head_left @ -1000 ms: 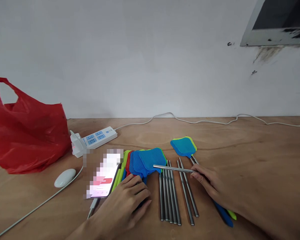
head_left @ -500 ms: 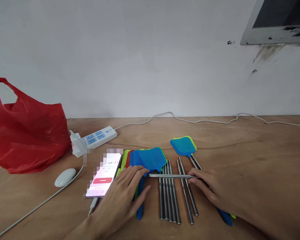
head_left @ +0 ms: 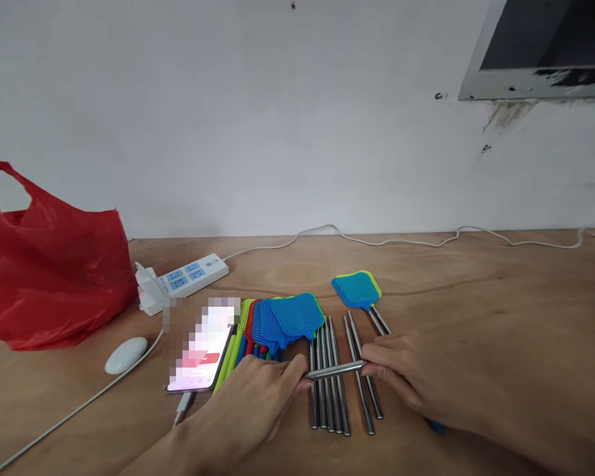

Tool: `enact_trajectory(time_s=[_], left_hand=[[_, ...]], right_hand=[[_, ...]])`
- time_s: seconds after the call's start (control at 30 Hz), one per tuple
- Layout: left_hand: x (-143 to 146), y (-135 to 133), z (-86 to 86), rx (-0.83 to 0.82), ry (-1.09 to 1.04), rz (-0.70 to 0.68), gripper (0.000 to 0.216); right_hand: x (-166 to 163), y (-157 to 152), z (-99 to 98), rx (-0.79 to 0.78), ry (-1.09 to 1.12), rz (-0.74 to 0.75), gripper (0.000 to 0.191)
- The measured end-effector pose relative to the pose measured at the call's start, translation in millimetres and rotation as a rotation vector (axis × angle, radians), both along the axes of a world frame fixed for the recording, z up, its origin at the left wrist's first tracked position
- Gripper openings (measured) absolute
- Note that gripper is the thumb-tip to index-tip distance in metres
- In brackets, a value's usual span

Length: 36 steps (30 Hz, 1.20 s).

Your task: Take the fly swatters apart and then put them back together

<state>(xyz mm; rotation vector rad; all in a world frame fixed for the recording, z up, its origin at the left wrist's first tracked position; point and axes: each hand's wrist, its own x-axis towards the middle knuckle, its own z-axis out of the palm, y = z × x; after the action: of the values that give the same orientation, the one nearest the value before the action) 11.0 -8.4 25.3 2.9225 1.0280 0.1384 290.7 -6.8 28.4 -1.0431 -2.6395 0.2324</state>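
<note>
Between my two hands, a shiny metal rod [head_left: 337, 370] is held nearly level, its right end slightly higher. My left hand [head_left: 258, 396] is closed around the left end, and my right hand [head_left: 396, 370] pinches the right end. Beneath it several similar rods [head_left: 330, 406] lie side by side, with two more rods [head_left: 365, 400] just to their right. Overlapping blue, red and yellow-green fly swatter heads [head_left: 295, 314] lie beyond my left hand, their coloured handles [head_left: 227, 363] partly covered by it. Beyond my right hand rest fly swatters with metal shafts [head_left: 354, 291], their lower parts hidden.
A lit phone [head_left: 203, 360] with a cable lies left of the handles. Farther left are a white oval mouse-like object [head_left: 126, 355], a power strip [head_left: 193, 277] and a red plastic bag [head_left: 54, 264]. A white cord [head_left: 391, 242] runs along the wall.
My left hand has come off the swatter pile and closed on the rod's left end. The rod has moved down and tilted slightly. The view has shifted a little.
</note>
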Motion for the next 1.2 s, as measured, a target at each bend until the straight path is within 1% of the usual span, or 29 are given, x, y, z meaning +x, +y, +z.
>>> enact_trajectory(time_s=[0.1,0.27,0.4,0.53,0.63,0.67,0.73,0.83,0.93,1.0,1.1,1.2], left_hand=[[-6.4,-2.6,5.7,0.006,0.023,0.004,0.051],[-17.4,-2.6,12.0,-0.051,0.030,0.015,0.052],[-21.8,-2.2,10.1,-0.108,-0.012,0.007,0.049],[-21.4,1.3,5.6,-0.103,-0.045,-0.010,0.046],[-18.0,3.2,3.1,-0.090,-0.054,-0.014,0.044],[-16.5,3.0,2.8,-0.086,-0.052,-0.017,0.044],[-14.2,1.2,2.4,-0.061,-0.045,-0.022,0.046],[-16.4,-2.7,0.0,-0.046,-0.011,-0.022,0.049],[-28.2,-5.0,-5.8,-0.107,-0.014,0.002,0.050],[-38.3,-5.4,-9.1,-0.189,-0.050,0.042,0.048],[-50.6,-5.2,-9.2,-0.234,-0.100,0.059,0.044],[-57.8,-3.7,-3.1,-0.199,-0.128,0.074,0.040]], right_hand=[[2.6,1.7,4.8,0.019,0.012,0.029,0.036],[6.5,-0.3,5.0,-0.015,0.008,-0.013,0.031],[9.2,0.3,-2.0,-0.014,0.001,-0.021,0.032],[6.2,-1.2,-2.4,-0.047,-0.036,-0.046,0.034],[-0.9,-5.4,0.5,-0.099,-0.038,-0.053,0.024],[-3.5,-6.7,0.8,-0.090,-0.041,-0.050,0.020],[-7.5,-7.9,-0.5,-0.016,-0.063,-0.029,0.020],[-5.5,-5.3,-6.2,0.123,-0.095,0.021,0.032],[6.8,0.5,-12.1,0.152,-0.115,0.023,0.036],[16.3,3.0,-14.7,0.142,-0.138,-0.015,0.036],[24.4,1.9,-15.0,0.077,-0.145,-0.008,0.034],[26.5,-1.3,-12.1,-0.031,-0.094,-0.016,0.030]])
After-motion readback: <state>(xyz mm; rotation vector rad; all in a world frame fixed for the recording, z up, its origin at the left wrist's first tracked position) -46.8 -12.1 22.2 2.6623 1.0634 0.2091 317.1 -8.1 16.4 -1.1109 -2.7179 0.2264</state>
